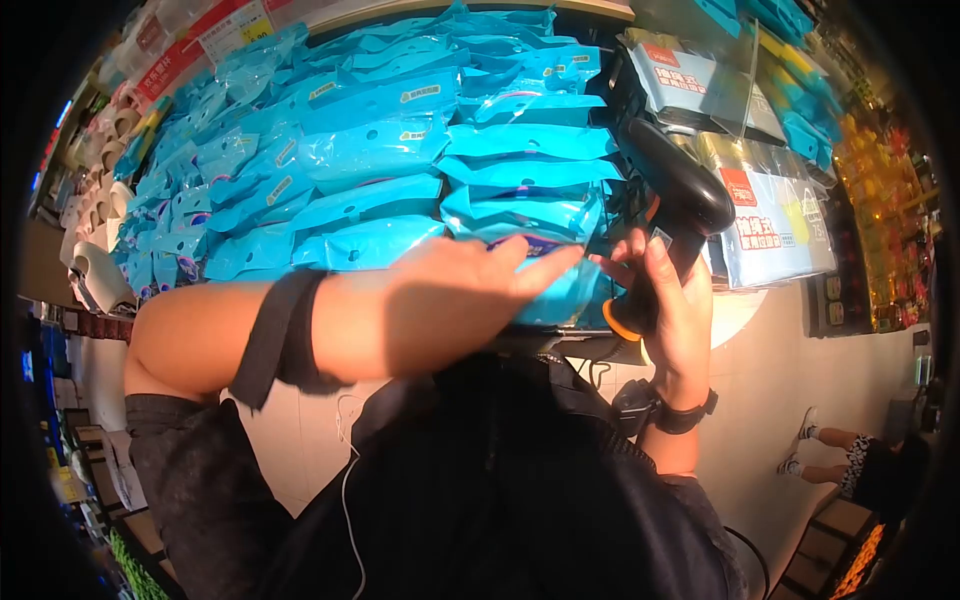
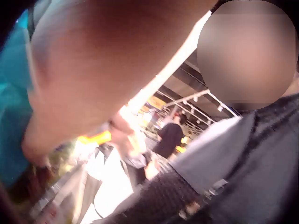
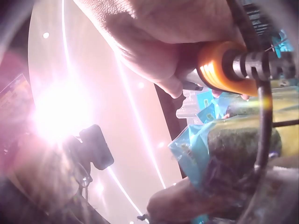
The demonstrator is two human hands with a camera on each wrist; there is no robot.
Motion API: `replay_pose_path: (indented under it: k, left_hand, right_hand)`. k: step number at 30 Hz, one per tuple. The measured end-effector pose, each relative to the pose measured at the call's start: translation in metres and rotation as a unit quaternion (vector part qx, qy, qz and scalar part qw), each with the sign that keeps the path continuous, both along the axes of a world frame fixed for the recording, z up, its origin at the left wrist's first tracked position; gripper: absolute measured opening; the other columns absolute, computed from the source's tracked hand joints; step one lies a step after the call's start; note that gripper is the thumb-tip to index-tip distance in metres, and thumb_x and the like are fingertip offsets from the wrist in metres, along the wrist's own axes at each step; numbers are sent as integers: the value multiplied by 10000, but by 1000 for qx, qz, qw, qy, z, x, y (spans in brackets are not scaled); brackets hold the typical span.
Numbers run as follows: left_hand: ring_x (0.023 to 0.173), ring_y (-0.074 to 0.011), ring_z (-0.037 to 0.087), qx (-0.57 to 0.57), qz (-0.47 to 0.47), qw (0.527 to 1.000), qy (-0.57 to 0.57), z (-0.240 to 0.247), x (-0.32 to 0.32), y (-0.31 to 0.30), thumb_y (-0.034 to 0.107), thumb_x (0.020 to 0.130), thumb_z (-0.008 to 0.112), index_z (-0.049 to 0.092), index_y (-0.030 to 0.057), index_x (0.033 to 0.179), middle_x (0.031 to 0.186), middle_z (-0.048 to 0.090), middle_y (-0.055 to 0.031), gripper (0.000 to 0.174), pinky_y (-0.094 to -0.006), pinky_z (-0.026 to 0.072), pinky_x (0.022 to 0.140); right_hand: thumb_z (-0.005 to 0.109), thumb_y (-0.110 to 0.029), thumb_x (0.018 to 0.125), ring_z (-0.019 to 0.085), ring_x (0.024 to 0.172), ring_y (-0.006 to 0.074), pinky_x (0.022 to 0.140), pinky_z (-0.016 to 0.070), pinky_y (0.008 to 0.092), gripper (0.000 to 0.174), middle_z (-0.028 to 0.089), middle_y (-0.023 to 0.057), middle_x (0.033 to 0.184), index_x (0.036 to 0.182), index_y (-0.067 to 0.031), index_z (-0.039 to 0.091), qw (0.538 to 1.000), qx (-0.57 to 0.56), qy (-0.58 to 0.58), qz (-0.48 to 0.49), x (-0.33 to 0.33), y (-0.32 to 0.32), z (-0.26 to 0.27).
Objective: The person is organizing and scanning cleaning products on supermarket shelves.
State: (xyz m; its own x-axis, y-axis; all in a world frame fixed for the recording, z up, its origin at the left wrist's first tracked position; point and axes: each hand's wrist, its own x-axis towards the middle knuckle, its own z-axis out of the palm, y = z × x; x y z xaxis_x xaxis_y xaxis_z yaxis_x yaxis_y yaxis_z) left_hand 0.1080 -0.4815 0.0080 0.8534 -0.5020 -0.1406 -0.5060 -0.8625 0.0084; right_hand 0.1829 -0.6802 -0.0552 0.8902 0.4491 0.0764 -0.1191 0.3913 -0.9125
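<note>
My right hand [image 1: 685, 310] grips a black barcode scanner [image 1: 675, 180] with an orange ring at the foot of its handle. In the right wrist view this orange end [image 3: 226, 67] and its dark cable show below the palm. My left hand [image 1: 460, 300] reaches over the front of a stack of blue plastic packets [image 1: 530, 180]. Its visible fingers lie fairly straight beside a purple label [image 1: 535, 245] on the front packet, pointing toward the scanner. The left wrist view shows this hand [image 2: 93, 70] large and blurred.
Rows of blue packets [image 1: 350, 140] fill the display to the left. White-and-blue packs [image 1: 775, 220] with red labels stand to the right, past the scanner. A price sign [image 1: 235, 35] hangs at the back left. Another person [image 1: 850, 465] is on the floor at the right.
</note>
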Motion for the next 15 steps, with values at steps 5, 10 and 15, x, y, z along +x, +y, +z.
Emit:
replay_pose_path:
  k: [5,10,15]
  left_hand:
    - [669,-184,555,75,29,985,-151,-16,-4,0,108,686,583,393,132,1276,813,511,-75,621,-251,461,500]
    - [728,-164,528,75,86,972,-205,-5,-12,-12,112,664,612,456,125,1218,835,502,-48,575,-243,456,602]
    - [1055,-278,447,-71,-1,995,-66,28,-32,2,241,665,684,410,53,1229,1151,432,-115,655,-347,410,858]
  right_hand:
    - [576,-155,845,529,921,137,795,487,321,320,517,63,972,1107,-24,448,997,-5,57,-43,-13,18,6]
    - [576,-151,845,514,961,143,797,471,295,387,511,96,1075,1171,-20,413,998,-37,48,-4,-12,24,11]
    - [550,-120,850,483,1093,194,842,466,329,420,481,108,1140,1216,-14,375,997,23,62,27,-14,21,5]
